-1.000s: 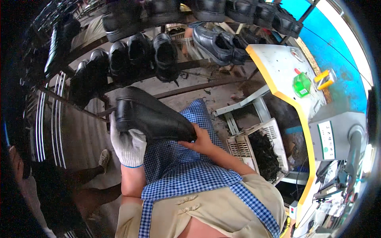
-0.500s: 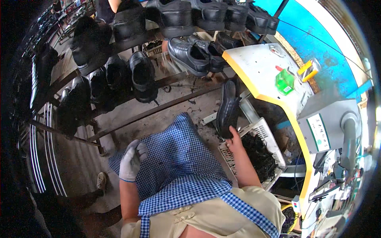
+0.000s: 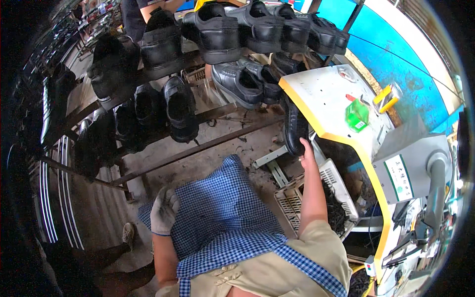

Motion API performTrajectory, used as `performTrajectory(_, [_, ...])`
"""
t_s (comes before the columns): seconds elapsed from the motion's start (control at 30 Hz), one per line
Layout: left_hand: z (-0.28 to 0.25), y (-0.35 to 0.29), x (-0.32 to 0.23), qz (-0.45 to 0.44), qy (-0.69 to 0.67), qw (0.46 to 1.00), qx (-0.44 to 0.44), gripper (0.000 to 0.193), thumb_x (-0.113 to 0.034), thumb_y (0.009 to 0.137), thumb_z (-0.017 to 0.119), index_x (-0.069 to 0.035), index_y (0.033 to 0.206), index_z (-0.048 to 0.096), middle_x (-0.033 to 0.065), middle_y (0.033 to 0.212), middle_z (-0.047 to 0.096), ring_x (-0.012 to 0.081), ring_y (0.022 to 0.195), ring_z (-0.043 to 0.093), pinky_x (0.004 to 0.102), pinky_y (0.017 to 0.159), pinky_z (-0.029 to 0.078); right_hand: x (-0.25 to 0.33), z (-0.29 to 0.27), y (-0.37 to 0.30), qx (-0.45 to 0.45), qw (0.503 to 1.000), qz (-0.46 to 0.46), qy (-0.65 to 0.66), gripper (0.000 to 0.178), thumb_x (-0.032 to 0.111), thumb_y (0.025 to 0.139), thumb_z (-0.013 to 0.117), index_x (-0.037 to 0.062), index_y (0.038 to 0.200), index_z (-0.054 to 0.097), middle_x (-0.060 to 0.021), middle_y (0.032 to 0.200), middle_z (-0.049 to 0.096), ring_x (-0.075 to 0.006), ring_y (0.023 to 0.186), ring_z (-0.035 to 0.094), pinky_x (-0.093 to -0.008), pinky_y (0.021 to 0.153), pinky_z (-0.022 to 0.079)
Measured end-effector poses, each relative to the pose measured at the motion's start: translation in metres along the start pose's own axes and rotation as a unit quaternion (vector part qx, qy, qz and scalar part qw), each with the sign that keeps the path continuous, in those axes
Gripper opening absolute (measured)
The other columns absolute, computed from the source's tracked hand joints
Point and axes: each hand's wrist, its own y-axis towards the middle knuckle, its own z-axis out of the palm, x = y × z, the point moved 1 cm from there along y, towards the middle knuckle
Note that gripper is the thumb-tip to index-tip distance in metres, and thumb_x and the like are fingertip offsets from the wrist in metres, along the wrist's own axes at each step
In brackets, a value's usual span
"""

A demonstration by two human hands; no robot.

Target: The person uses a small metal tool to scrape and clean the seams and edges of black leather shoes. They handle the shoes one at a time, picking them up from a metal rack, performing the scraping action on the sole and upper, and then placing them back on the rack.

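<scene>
A black lace-up shoe [image 3: 296,126] is in my bare right hand [image 3: 308,154], gripped at its near end. It stands on end beside the yellow-edged corner of the white table, whose edge hides part of it. My left hand [image 3: 166,210] wears a pale glove and hovers over the left side of my blue checked apron [image 3: 217,208]. Its fingers are curled in, with nothing visible in them. Ahead of me, black shoes [image 3: 216,32] fill the upper tier of a rack, and more shoes [image 3: 179,106] sit on the tier below.
To my right stands the white table [image 3: 316,89], bearing a green box [image 3: 356,115] and a yellow-banded roll [image 3: 386,99]. A grey machine [image 3: 410,166] is beyond it. Beneath lies a white crate [image 3: 289,205] of black scraps. A dark rack bar [image 3: 198,153] crosses low ahead. Another person's arm [image 3: 161,7] shows behind the rack.
My right arm has stretched farther forward, carrying the shoe away from me and rightward to the table corner. My left hand stays over the apron. The whole view has tilted slightly upward.
</scene>
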Motion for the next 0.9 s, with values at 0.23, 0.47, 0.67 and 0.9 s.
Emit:
performTrajectory(0.23, [0.013,0.0,0.001,0.011,0.033,0.999,0.01,0.043,-0.031,0.091,0.064,-0.006,0.124,0.05,0.0065,0.108,0.055,0.0217,0.094,0.055,0.0323,0.073,0.046,0.033,0.029,0.079,-0.005,0.999,-0.033,-0.02,0.029,0.038,0.075,0.078,0.0213,0.091,0.061,0.0067,0.07,0.062,-0.0062,0.046,0.05,-0.0224,0.037,0.026])
performTrajectory(0.47, [-0.012,0.004,0.006,-0.013,-0.005,1.0,0.027,0.041,-0.03,0.091,0.064,-0.009,0.124,0.052,0.0064,0.108,0.055,0.0215,0.095,0.054,0.0324,0.072,0.044,0.054,0.049,0.138,0.023,0.981,-0.024,0.19,0.022,0.038,0.093,0.056,0.0173,0.099,0.056,0.0017,0.081,0.059,-0.0137,0.046,0.033,-0.022,0.039,0.023])
performTrajectory(0.67, [-0.014,0.008,0.01,-0.024,0.004,1.0,-0.009,0.043,-0.029,0.091,0.064,-0.011,0.129,0.052,0.0091,0.116,0.059,0.0258,0.102,0.056,0.0368,0.081,0.049,0.023,0.068,0.131,0.066,0.982,0.0,0.176,0.032,0.042,0.097,0.05,0.01,0.102,0.054,-0.0066,0.083,0.064,-0.0163,0.052,0.057,-0.0196,0.032,0.029])
performTrajectory(0.9, [-0.01,0.015,0.008,-0.067,0.006,0.996,0.06,0.045,-0.029,0.091,0.064,-0.009,0.129,0.051,0.0075,0.114,0.057,0.0246,0.102,0.055,0.0369,0.084,0.048,0.029,0.071,0.148,0.063,0.982,-0.024,0.175,0.029,0.034,0.099,0.048,0.0062,0.094,0.049,-0.0112,0.083,0.062,-0.0208,0.061,0.067,-0.0186,0.03,0.032])
